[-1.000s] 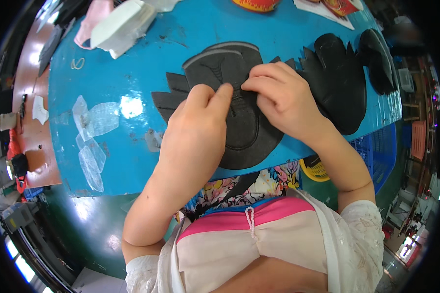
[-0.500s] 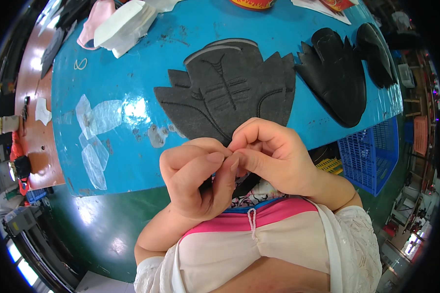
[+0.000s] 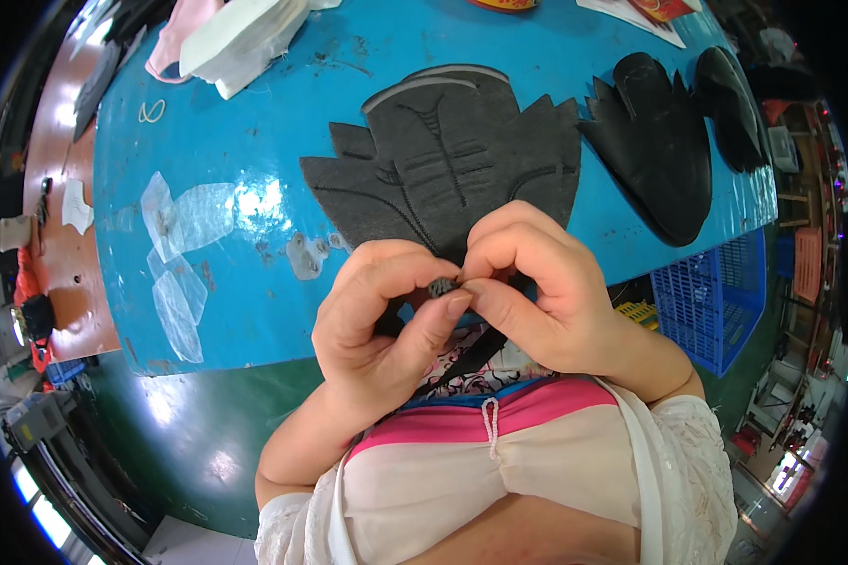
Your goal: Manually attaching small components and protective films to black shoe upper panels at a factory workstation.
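My left hand (image 3: 377,315) and my right hand (image 3: 546,292) meet at the near edge of the blue table. Between their pinched fingertips is a small dark, rough-textured end piece (image 3: 441,286), mostly covered by fingers. A black strip (image 3: 476,358) shows just below the hands; whether it joins that piece I cannot tell. Beyond my fingers lies a dark grey moulded sheet (image 3: 452,155) with notched edges and raised seam lines, its near end hidden by my hands. To its right are a smooth black notched piece (image 3: 660,155) and another curved black piece (image 3: 728,108).
The blue table (image 3: 254,122) carries thin translucent scraps (image 3: 176,301), a yellowish loop (image 3: 152,110), a white stack (image 3: 240,42) and pink cloth (image 3: 177,42). Below its right edge stands a blue plastic crate (image 3: 711,301). A brown table (image 3: 75,292) adjoins on the left.
My fingertips have shifted so that the small dark end piece now shows between them. Both hands remain together in nearly the same place, the right one slightly higher.
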A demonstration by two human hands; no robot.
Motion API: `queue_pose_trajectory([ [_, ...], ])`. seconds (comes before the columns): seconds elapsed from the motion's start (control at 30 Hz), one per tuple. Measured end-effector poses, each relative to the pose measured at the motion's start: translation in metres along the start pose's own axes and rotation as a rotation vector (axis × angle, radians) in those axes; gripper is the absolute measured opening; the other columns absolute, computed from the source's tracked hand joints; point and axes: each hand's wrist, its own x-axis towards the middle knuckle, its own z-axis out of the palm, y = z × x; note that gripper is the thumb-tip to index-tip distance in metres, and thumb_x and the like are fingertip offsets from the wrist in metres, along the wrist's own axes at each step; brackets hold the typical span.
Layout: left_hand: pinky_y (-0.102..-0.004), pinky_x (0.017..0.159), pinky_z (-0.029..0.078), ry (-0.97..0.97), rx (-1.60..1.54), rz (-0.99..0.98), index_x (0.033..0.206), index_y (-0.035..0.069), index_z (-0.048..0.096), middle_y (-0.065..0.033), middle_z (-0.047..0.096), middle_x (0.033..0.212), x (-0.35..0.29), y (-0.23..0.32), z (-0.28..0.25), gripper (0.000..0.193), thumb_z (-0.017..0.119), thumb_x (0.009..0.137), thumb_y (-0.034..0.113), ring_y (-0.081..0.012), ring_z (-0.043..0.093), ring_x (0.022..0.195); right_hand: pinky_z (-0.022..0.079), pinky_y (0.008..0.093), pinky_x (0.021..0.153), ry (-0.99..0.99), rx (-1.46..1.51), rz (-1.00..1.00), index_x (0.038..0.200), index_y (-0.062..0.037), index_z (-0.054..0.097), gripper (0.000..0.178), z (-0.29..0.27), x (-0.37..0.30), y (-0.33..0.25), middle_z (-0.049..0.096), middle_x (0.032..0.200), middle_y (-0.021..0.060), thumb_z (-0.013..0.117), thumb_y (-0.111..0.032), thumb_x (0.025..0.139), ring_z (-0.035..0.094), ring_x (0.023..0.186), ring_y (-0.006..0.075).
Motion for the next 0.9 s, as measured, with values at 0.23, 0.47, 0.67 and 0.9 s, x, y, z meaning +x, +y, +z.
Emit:
queue_pose_trajectory([
  [0.23, -0.0254, 0.06, 0.046, -0.068, 0.127, 0.053, 0.087, 0.0, 0.06, -0.0089, 0.062, 0.086, 0.005, 0.0, -0.003, 0.017, 0.071, 0.075, -0.005, -0.0148, 0.057, 0.07, 0.043, 0.026, 0.057, 0.077, -0.259, -0.181, 0.087, -0.0041, 0.057, 0.01, 0.003, 0.004, 0.007, 0.054, 0.084, 0.0055, 0.064, 0.0, 0.081, 0.054, 0.07, 0.0134],
  [0.47, -0.0298, 0.065, 0.048, -0.082, 0.492, -0.017, 0.093, -0.001, 0.061, -0.0114, 0.063, 0.089, 0.021, -0.004, -0.021, 0.017, 0.068, 0.078, -0.003, -0.022, 0.062, 0.078, 0.041, 0.0308, 0.057, 0.1, -0.478, -0.167, 0.08, -0.0063, 0.056, 0.011, -0.02, 0.048, 0.026, 0.054, 0.08, 0.0062, 0.066, -0.004, 0.078, 0.055, 0.065, 0.0189],
  [0.67, -0.0316, 0.066, 0.049, -0.12, 0.637, 0.033, 0.096, 0.001, 0.063, -0.0122, 0.064, 0.093, 0.027, -0.012, -0.016, 0.022, 0.068, 0.076, -0.004, -0.0269, 0.062, 0.081, 0.041, 0.0362, 0.062, -0.043, -0.809, -0.361, 0.079, -0.0067, 0.056, 0.007, -0.023, 0.067, 0.038, 0.052, 0.078, 0.0054, 0.063, -0.008, 0.076, 0.057, 0.068, 0.0241],
  [0.9, -0.034, 0.064, 0.048, -0.191, 0.685, 0.003, 0.109, 0.0, 0.06, -0.0117, 0.059, 0.09, 0.034, -0.011, -0.013, 0.034, 0.064, 0.075, -0.005, -0.0276, 0.058, 0.075, 0.041, 0.0362, 0.063, -0.084, -0.884, -0.326, 0.076, -0.0066, 0.056, 0.004, -0.019, 0.069, 0.038, 0.05, 0.076, 0.006, 0.057, -0.009, 0.073, 0.057, 0.07, 0.0237],
])
